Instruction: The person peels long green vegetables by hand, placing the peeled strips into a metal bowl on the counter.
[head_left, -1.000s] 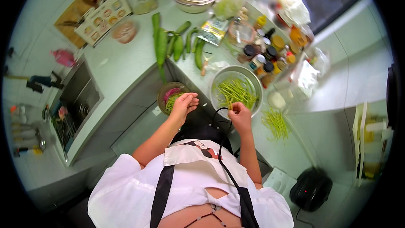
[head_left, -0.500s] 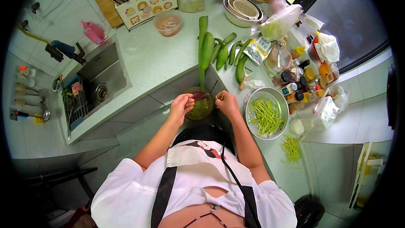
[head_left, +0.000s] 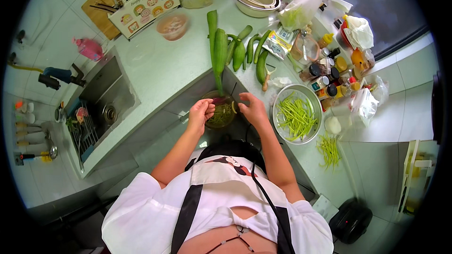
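Note:
My left hand is closed in a pinch on a dark red, slender piece, whose exact kind I cannot make out. My right hand has its fingers apart, holding nothing that I can see. Just off its fingertips is a small pale curved scrap, over the bin's right side. Below both hands is a round bin with green and yellowish scraps in it. On the counter to the right stands a metal bowl of cut green stalks.
Beyond the hands, a long green gourd and several smaller green vegetables lie beside a peeler. More stalks lie near the bowl. Seasoning jars crowd the right. At left is a sink; a plastic tub stands behind.
My right hand's fingers have gone from closed to spread, and the pale scrap now shows beside them. My left hand keeps its pinch on the dark red piece. The whole view has shifted slightly.

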